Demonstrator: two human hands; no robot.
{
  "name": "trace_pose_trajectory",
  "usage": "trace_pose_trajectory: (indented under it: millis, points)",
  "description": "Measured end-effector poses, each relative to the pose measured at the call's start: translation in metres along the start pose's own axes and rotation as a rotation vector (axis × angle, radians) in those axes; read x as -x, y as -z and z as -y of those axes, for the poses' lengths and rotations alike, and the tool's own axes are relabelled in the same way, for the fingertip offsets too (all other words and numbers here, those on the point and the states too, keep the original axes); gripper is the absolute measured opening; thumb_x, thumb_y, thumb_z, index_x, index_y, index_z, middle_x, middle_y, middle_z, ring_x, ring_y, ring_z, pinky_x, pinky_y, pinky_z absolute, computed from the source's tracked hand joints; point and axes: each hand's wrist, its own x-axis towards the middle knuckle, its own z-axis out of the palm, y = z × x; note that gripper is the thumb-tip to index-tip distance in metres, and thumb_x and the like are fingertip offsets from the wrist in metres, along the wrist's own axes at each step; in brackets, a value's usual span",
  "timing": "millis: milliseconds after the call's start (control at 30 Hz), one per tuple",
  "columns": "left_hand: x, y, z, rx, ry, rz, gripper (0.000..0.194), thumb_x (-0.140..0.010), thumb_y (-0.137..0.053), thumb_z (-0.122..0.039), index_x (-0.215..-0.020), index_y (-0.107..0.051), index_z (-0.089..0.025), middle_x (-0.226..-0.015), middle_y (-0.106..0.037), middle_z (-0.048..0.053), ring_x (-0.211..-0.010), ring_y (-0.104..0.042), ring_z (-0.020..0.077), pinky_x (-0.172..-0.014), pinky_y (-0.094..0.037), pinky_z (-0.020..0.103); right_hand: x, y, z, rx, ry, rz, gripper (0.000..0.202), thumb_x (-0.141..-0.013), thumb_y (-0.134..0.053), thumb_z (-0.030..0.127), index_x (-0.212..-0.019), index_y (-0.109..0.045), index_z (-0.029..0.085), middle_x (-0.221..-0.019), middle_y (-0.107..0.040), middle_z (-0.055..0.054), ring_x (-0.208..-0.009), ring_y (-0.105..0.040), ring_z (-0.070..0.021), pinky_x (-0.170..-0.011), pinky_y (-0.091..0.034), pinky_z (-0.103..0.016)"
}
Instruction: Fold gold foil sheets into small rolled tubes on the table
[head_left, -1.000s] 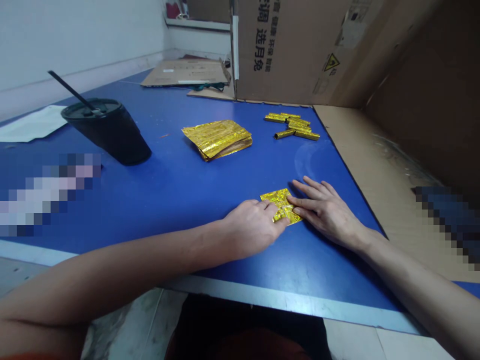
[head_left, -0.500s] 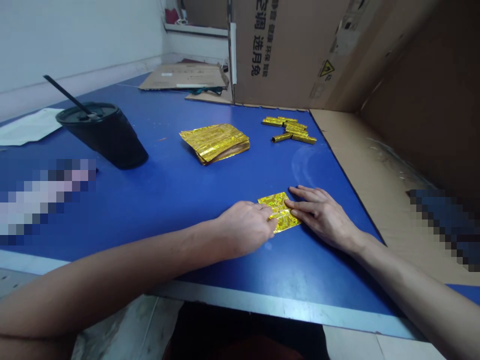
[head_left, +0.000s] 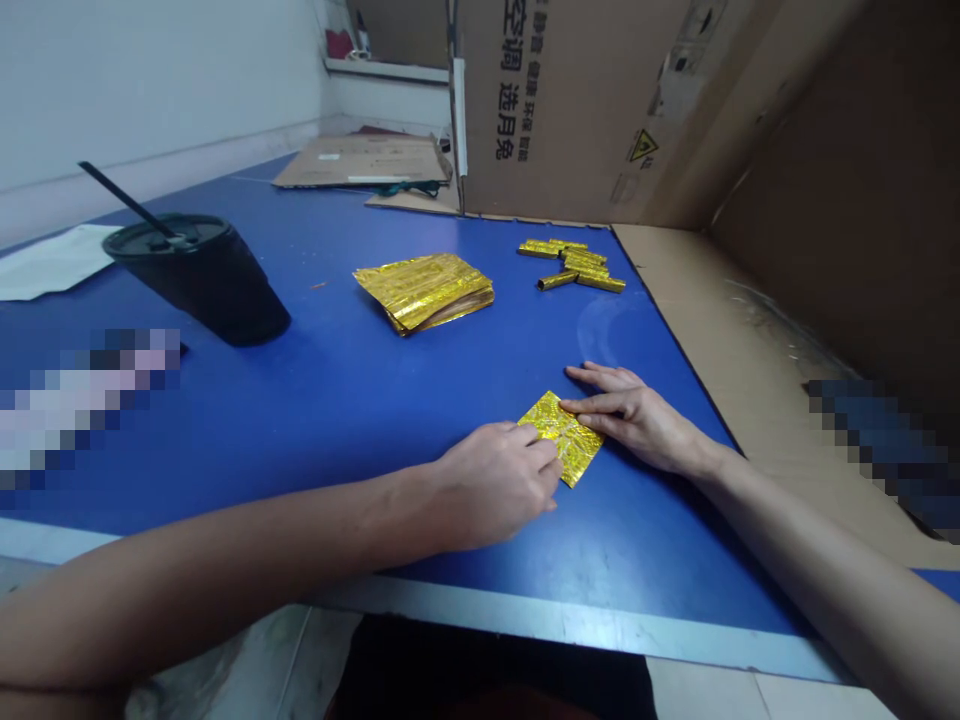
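Note:
A shiny gold foil paper lies flat on the blue table with one corner towards me, crossed by crease lines. My left hand is closed over its left side, fingers curled and knuckles up; the fingertips are partly hidden. Stretched fingers of my right hand rest on the paper's upper right edge, spread and holding nothing. Beyond them sits a thick stack of gold foil paper. Several rolled gold foil tubes lie in a loose pile at the back right.
A black cup with a straw stands at the left, beside a white sheet. Flat cardboard lies at the back. A large cardboard box walls off the far side and right. The table's pale front edge runs before me.
The gold foil paper has turned on the table, so its corner now points towards me. My left hand has shifted slightly right and nearer; my right hand has moved slightly left and away.

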Motion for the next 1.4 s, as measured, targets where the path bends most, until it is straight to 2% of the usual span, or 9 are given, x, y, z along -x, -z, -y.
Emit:
trace_pose_trajectory:
  millis: [133,367,533,633,700,867,1067,1400]
  points:
    - [0.001,-0.003,0.002,0.0,-0.033,-0.001,0.025,-0.083,-0.048,-0.03,-0.091,-0.061,-0.01,-0.089,-0.062,0.008,-0.08,-0.055,0.02,-0.069,-0.044,0.031,0.0,-0.001,-0.001,-0.027,0.0,-0.011,0.028,-0.084,-0.046,0.031,-0.107,-0.061,0.03,-0.132,-0.044,-0.006,-0.124,-0.033,-0.0253,-0.097,-0.025,-0.056]
    - [0.003,0.0,-0.004,0.02,-0.048,-0.02,0.032,-0.082,-0.048,-0.035,-0.099,-0.059,-0.01,-0.118,-0.052,0.011,-0.086,-0.052,0.0209,-0.073,-0.042,0.032,-0.008,0.004,-0.006,-0.036,0.066,0.058,0.028,-0.084,-0.046,0.031,-0.107,-0.061,0.029,-0.134,-0.042,-0.007,-0.125,-0.032,-0.0245,-0.099,-0.023,-0.053]
    - [0.0,0.003,-0.004,0.052,-0.049,0.015,0.041,-0.081,-0.05,-0.042,-0.106,-0.056,-0.009,-0.104,-0.059,0.011,-0.087,-0.051,0.0231,-0.071,-0.042,0.033,-0.009,0.004,-0.01,-0.058,0.086,0.06,0.027,-0.084,-0.046,0.033,-0.108,-0.06,0.032,-0.135,-0.041,-0.003,-0.126,-0.031,-0.0234,-0.099,-0.023,-0.053]
    - [-0.003,0.003,-0.006,0.06,-0.037,-0.003,0.056,-0.075,-0.055,-0.048,-0.119,-0.047,-0.015,-0.099,-0.059,0.009,-0.087,-0.051,0.0238,-0.068,-0.041,0.033,-0.009,0.004,-0.01,-0.068,0.084,0.064,0.027,-0.085,-0.046,0.033,-0.107,-0.06,0.032,-0.135,-0.041,-0.003,-0.126,-0.031,-0.0235,-0.099,-0.022,-0.053]
    - [-0.005,0.002,-0.007,0.05,-0.04,-0.027,0.06,-0.073,-0.055,-0.053,-0.121,-0.046,-0.017,-0.098,-0.058,0.008,-0.088,-0.05,0.0243,-0.069,-0.041,0.033,-0.009,0.003,-0.01,-0.073,0.091,0.059,0.027,-0.084,-0.046,0.033,-0.106,-0.061,0.031,-0.134,-0.042,-0.004,-0.126,-0.031,-0.0233,-0.1,-0.023,-0.052]
    - [-0.006,-0.001,-0.008,0.029,-0.045,-0.037,0.062,-0.073,-0.05,-0.06,-0.112,-0.052,-0.012,-0.098,-0.058,0.01,-0.087,-0.05,0.0241,-0.069,-0.04,0.033,-0.01,0.003,-0.01,-0.075,0.086,0.06,0.027,-0.084,-0.047,0.033,-0.107,-0.061,0.031,-0.134,-0.041,-0.005,-0.126,-0.031,-0.0241,-0.1,-0.022,-0.052]
    - [-0.004,-0.002,-0.007,0.023,-0.048,-0.039,0.058,-0.074,-0.047,-0.061,-0.111,-0.052,-0.018,-0.098,-0.057,0.009,-0.086,-0.05,0.0237,-0.065,-0.038,0.032,-0.01,0.004,-0.01,-0.069,0.088,0.074,0.027,-0.084,-0.047,0.033,-0.108,-0.06,0.032,-0.135,-0.04,-0.005,-0.126,-0.03,-0.024,-0.1,-0.022,-0.052]
    - [-0.004,0.003,-0.006,0.066,-0.046,0.001,0.061,-0.072,-0.048,-0.062,-0.111,-0.051,-0.016,-0.095,-0.057,0.009,-0.087,-0.049,0.0235,-0.068,-0.038,0.032,-0.01,0.004,-0.007,-0.025,0.067,0.09,0.028,-0.085,-0.045,0.033,-0.11,-0.059,0.032,-0.136,-0.039,-0.004,-0.127,-0.028,-0.024,-0.1,-0.02,-0.054]
